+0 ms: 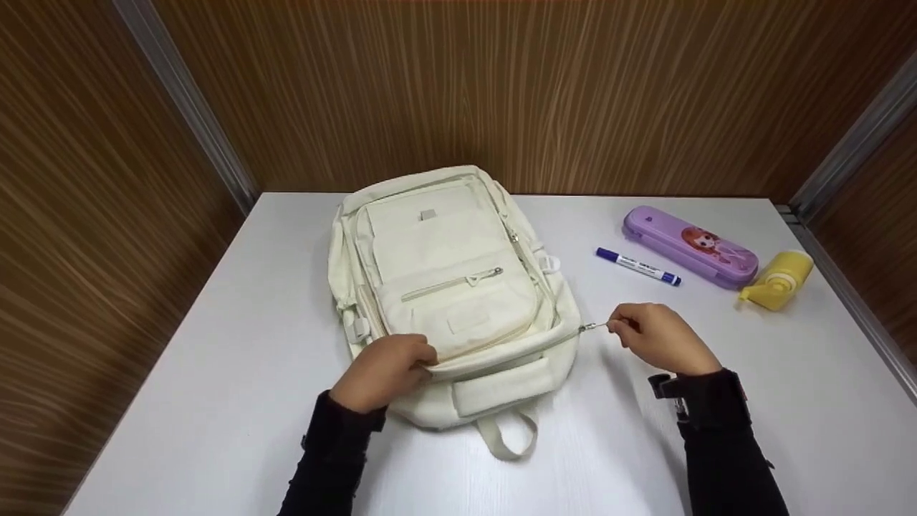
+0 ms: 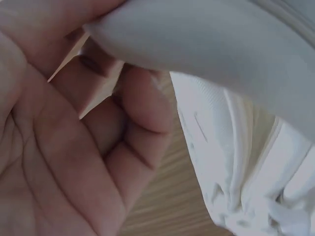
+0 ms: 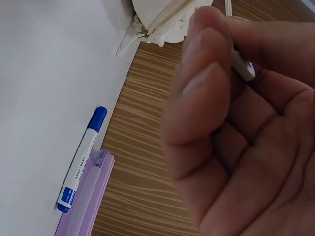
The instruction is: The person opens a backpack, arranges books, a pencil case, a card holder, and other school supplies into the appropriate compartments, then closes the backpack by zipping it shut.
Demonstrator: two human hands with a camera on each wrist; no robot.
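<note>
A cream backpack [image 1: 444,244] lies front side up on the white table, its top handle loop [image 1: 505,441] towards me. At its near left edge my left hand [image 1: 387,369] pinches the fabric rim, and the left wrist view shows the fingers curled at that pale edge [image 2: 197,39]. Off the bag's near right corner, my right hand [image 1: 663,337] grips a zipper pull [image 1: 592,327] between thumb and fingers. The pull stretches out sideways from the bag. One end of the pull [image 3: 244,68] shows inside the curled right hand in the right wrist view.
To the right of the backpack lies a blue-capped white marker [image 1: 637,266]. Beyond it are a purple pencil case [image 1: 680,244] with a cartoon figure and a yellow bottle [image 1: 786,276] on its side. Wood-grain panels [image 1: 458,93] enclose the table [image 1: 215,358] at the back and sides.
</note>
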